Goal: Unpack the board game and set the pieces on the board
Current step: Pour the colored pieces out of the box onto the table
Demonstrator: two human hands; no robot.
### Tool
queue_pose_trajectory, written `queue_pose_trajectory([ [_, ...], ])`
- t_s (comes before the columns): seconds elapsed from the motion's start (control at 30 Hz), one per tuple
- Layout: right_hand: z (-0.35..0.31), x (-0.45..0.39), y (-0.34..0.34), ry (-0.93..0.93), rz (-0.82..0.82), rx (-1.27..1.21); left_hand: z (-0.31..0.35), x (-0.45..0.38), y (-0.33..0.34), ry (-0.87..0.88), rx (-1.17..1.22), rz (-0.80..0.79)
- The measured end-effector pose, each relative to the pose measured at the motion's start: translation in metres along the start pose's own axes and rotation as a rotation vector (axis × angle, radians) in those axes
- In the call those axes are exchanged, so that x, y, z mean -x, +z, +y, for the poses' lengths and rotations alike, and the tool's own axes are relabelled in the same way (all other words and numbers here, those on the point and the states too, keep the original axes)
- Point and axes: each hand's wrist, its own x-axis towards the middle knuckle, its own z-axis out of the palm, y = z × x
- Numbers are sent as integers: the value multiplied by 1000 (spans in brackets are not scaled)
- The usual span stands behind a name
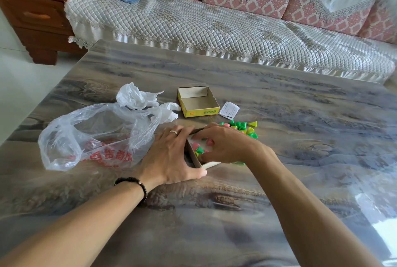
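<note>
Left hand (169, 155) fingers grip box (194, 157) side; right hand (223, 146) fingers curled over pieces (198, 148) inside.

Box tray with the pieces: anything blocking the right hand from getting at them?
Nothing visible. The right hand already reaches into the open box tray, fingers among the pieces. The left hand holds the tray's left side, clear of the opening. No board is in view.
</note>
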Motion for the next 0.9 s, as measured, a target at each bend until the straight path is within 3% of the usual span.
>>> queue_pose_trajectory([
  [0.47, -1, -7, 13, 63, 186, 100, 0, 1, 0, 11, -25, -5],
  [0.8, 31, 9, -5, 301, 427, -766, 2, 1, -3, -2, -35, -20],
  [0.9, 54, 17, -15, 428, 513, -665, 1, 1, -2, 8, -37, -17],
])
